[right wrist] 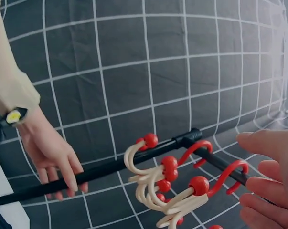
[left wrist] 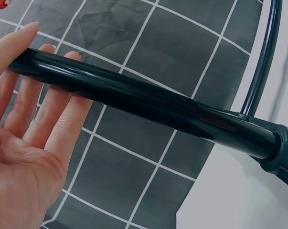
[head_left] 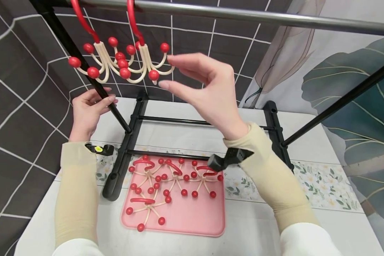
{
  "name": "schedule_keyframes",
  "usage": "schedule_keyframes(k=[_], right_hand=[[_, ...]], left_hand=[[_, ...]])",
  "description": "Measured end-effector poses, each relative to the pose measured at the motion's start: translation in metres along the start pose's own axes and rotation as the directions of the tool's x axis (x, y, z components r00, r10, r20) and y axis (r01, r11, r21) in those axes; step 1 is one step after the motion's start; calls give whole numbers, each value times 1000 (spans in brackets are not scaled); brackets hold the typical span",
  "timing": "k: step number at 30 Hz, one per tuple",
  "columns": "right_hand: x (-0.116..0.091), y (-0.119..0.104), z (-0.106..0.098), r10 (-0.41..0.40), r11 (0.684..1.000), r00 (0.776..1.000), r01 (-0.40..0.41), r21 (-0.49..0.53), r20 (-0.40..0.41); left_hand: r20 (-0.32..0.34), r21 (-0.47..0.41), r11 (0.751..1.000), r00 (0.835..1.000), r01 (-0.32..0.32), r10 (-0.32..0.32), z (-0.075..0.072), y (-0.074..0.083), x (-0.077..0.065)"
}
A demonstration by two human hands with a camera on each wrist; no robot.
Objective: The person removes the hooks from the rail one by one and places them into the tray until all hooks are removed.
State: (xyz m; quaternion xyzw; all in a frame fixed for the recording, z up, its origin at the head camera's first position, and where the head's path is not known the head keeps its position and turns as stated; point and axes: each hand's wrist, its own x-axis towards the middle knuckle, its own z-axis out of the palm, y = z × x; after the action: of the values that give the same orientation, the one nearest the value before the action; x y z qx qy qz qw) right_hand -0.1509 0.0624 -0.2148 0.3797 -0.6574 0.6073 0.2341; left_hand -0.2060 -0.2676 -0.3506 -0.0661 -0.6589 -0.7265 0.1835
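Two multi-arm hanger hooks, the left one (head_left: 103,58) and the right one (head_left: 144,57), hang from the rack's top bar (head_left: 211,13) by red hooks. Their arms are cream, with red ball tips. My left hand (head_left: 87,110) holds the rack's slanted black post (left wrist: 134,98), thumb on one side and fingers behind. Just right of the right hanger is my right hand (head_left: 208,85), thumb and forefinger spread apart with nothing gripped. Its forefinger tip is beside one cream arm's end; whether they touch I cannot tell.
On the white table, a pink tray (head_left: 195,222) holds several more red-and-cream hangers (head_left: 147,206). The rack's black feet (head_left: 124,153) and lower crossbars stand behind and beside it. A dark gridded cloth (head_left: 19,106) covers the back and left; a curtain (head_left: 284,53) hangs right.
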Motion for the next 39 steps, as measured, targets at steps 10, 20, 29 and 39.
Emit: schedule_keyframes(k=[10,20,29,39], right_hand=[[43,-3,21,129,987,992,-129,-100,-5],[70,18,42,182,971,983,-184,-155,-30],[74,22,48,126,979,989,-136,-153,-73],[70,21,45,25,977,991,-51,-206,-128]], left_hand=[[-9,-3,1000,1000,14,-14,0,-1,-1],[-2,-8,1000,1000,18,-18,1,0,1],[-9,12,1000,1000,16,-16,1,0,1],[0,-10,1000,1000,4,-4,1,1,1]])
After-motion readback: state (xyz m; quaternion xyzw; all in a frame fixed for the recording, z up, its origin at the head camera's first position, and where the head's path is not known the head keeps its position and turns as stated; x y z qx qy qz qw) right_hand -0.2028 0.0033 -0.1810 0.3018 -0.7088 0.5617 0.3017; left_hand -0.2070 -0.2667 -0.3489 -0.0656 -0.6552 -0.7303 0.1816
